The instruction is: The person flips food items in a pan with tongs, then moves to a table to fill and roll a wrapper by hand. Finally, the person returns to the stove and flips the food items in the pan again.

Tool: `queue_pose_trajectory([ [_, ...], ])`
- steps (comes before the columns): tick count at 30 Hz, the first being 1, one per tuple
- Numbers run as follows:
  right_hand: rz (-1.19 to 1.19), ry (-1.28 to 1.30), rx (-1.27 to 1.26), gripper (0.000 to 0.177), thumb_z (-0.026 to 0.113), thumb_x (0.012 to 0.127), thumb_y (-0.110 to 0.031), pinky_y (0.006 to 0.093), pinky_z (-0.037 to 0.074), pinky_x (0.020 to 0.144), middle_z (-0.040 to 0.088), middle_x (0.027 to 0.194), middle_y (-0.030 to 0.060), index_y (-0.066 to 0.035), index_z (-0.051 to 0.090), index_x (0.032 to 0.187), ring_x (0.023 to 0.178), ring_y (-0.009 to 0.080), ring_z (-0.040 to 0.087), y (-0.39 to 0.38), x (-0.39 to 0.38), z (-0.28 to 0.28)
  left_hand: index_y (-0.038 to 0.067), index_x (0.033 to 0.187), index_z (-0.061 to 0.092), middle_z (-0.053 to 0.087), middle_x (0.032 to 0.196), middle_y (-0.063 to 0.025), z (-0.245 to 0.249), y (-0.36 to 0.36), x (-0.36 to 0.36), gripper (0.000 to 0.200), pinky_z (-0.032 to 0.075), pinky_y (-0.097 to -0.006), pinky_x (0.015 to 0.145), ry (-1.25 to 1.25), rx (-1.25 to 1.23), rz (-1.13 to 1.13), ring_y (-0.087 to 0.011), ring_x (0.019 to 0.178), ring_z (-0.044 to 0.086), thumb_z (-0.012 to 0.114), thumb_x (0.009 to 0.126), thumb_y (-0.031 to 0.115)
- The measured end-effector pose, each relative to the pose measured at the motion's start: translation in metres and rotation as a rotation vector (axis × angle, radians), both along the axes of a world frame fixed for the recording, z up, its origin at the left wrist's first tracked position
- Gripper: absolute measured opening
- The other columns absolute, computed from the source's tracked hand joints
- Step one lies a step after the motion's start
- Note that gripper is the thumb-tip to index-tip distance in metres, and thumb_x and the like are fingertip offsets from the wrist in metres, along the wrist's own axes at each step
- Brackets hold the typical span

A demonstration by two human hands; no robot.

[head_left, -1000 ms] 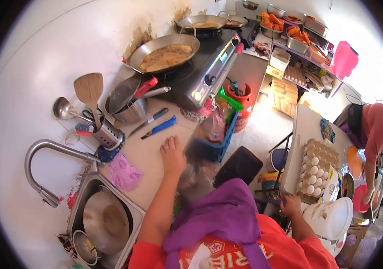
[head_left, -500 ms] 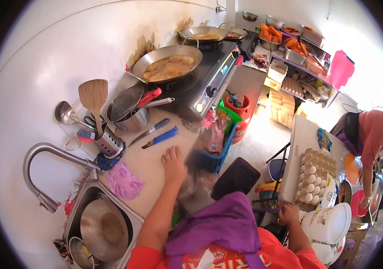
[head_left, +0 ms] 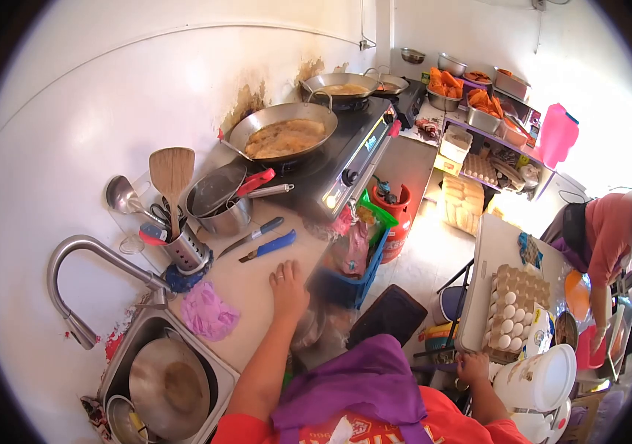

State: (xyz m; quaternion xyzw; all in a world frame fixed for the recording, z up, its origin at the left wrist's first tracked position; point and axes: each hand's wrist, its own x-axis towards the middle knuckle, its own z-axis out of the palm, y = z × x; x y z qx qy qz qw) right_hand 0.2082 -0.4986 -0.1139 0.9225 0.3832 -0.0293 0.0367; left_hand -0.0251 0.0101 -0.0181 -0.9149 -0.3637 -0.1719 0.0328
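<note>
My left hand (head_left: 288,292) rests palm down on the pale counter (head_left: 249,325), fingers stretched out and holding nothing. Just beyond its fingertips lie a blue-handled knife (head_left: 268,245) and a grey-handled knife (head_left: 253,237). A crumpled pink plastic bag (head_left: 208,311) sits on the counter to its left. My right hand (head_left: 472,368) is at the near edge of the white folding table (head_left: 478,296), its fingers bent over the edge. Near it on the table stands a carton tray (head_left: 526,285) with several white eggs (head_left: 508,325); a white bucket (head_left: 534,377) is beside that hand.
A wok of bubbling oil (head_left: 286,139) sits on the gas stove (head_left: 345,159). A sink (head_left: 216,370) holding a pan (head_left: 170,388) is at lower left, near a utensil holder (head_left: 186,251). A red gas cylinder (head_left: 397,226) stands below. Another person (head_left: 604,229) bends at the right.
The view has tilted up slightly, so the scene sits lower. Both my hands stay in place on the counter and table edge. The other person's arm has shifted a little.
</note>
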Motion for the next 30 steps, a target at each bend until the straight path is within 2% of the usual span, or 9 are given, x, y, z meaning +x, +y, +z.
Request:
queue_pose_trajectory([
  [8, -0.015, 0.008, -0.014, 0.022, 0.063, 0.083, -0.032, 0.0487, 0.043, 0.092, 0.071, 0.088, 0.0118, -0.013, 0.071, 0.084, 0.094, 0.0303, 0.065, -0.005, 0.005, -0.012, 0.001, 0.141, 0.041, 0.044, 0.139, -0.016, 0.005, -0.002, 0.001, 0.078, 0.03, -0.0541, 0.11, -0.012, -0.009, 0.003, -0.0352, 0.132, 0.041, 0.074, 0.072, 0.018],
  [12, 0.033, -0.021, 0.05, 0.021, 0.063, 0.082, -0.031, 0.0486, 0.043, 0.091, 0.071, 0.087, 0.0118, -0.012, 0.071, 0.083, 0.091, 0.0302, 0.065, -0.008, 0.005, -0.014, 0.001, 0.141, 0.04, 0.043, 0.139, -0.0164, -0.003, 0.002, 0.002, 0.086, 0.03, -0.052, 0.11, 0.011, 0.024, 0.011, -0.0345, 0.132, 0.04, 0.08, 0.069, 0.023],
  [21, 0.072, -0.078, 0.088, 0.023, 0.06, 0.085, -0.03, 0.0478, 0.045, 0.082, 0.069, 0.077, 0.0118, -0.011, 0.07, 0.076, 0.083, 0.0305, 0.066, -0.006, 0.004, -0.013, 0.002, 0.141, 0.04, 0.044, 0.139, -0.0154, -0.009, 0.002, 0.002, 0.083, 0.031, -0.0524, 0.11, 0.025, 0.056, 0.029, -0.0337, 0.133, 0.041, 0.078, 0.07, 0.022],
  [23, 0.059, -0.058, 0.056, 0.022, 0.06, 0.084, -0.029, 0.0476, 0.045, 0.082, 0.07, 0.077, 0.0117, -0.011, 0.07, 0.076, 0.083, 0.0304, 0.066, -0.006, 0.007, -0.017, 0.001, 0.141, 0.042, 0.046, 0.139, -0.0155, -0.005, 0.0, 0.002, 0.077, 0.033, -0.0534, 0.11, 0.015, 0.063, 0.026, -0.0338, 0.132, 0.043, 0.074, 0.074, 0.02],
  [26, 0.072, -0.03, 0.063, 0.021, 0.061, 0.082, -0.029, 0.0472, 0.045, 0.083, 0.07, 0.078, 0.0112, -0.011, 0.07, 0.075, 0.082, 0.0306, 0.066, -0.007, 0.007, -0.019, 0.001, 0.141, 0.042, 0.046, 0.139, -0.0159, 0.006, -0.004, 0.001, 0.078, 0.032, -0.0537, 0.111, 0.029, 0.007, 0.025, -0.0343, 0.133, 0.043, 0.074, 0.072, 0.019],
  [30, 0.081, -0.054, 0.035, 0.019, 0.063, 0.076, -0.029, 0.0468, 0.045, 0.085, 0.071, 0.08, 0.0103, -0.011, 0.07, 0.076, 0.085, 0.03, 0.066, -0.007, 0.003, -0.011, 0.002, 0.142, 0.039, 0.043, 0.142, -0.0158, -0.008, 0.001, 0.001, 0.086, 0.03, -0.0512, 0.112, 0.029, 0.019, 0.031, -0.0339, 0.136, 0.039, 0.079, 0.069, 0.022],
])
